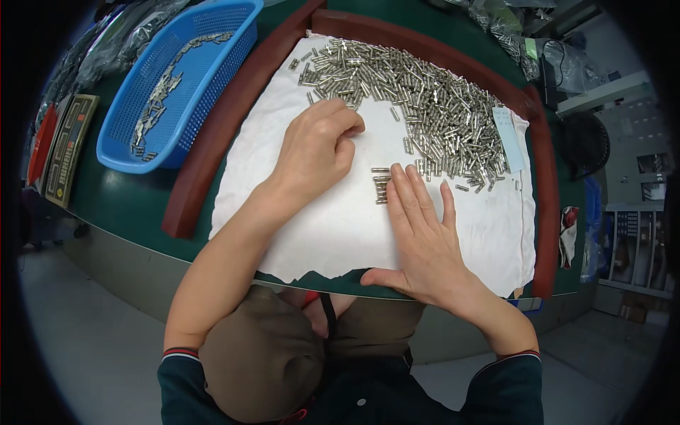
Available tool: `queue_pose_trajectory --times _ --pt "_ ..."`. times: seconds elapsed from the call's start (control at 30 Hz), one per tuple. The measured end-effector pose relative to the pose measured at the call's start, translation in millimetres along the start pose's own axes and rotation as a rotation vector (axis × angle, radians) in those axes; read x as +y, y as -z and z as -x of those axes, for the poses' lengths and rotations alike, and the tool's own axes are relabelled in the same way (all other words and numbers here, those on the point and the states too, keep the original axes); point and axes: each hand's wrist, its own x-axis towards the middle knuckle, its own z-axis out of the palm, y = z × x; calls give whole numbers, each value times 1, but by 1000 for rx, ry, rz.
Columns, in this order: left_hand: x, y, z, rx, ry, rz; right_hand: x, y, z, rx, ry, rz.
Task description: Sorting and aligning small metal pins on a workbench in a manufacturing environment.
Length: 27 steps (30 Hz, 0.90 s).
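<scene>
A large heap of small shiny metal pins spreads over the far and right part of a white cloth. My left hand is over the cloth, left of the heap, its fingers curled in. Whatever they may hold is hidden. Lying flat with fingers stretched out, my right hand rests on the cloth just below the heap. Its index and middle fingers partly cover a short stack of aligned metal pins, whose left ends stick out beside them.
Dark red bars frame the cloth on the left, far and right sides of the green table. At the left stands a blue perforated basket with more pins inside. A pale blue paper slip lies at the heap's right edge.
</scene>
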Motion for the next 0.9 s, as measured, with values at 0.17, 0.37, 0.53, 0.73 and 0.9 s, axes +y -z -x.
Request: queue_pose_trajectory --times 0.17,0.37,0.53,0.73,0.9 --pt "-3 -1 2 29 22 10 0 7 0 31 -5 -25" --pt "-2 -3 0 51 -8 6 5 -2 -20 -16 5 -6" --pt "-7 -6 -2 239 72 -9 16 -5 -51 32 6 83" --pt "-9 -6 -6 362 107 22 25 -9 -74 91 -18 115" --pt "-11 -4 -7 380 127 46 14 -7 -54 57 -16 89"
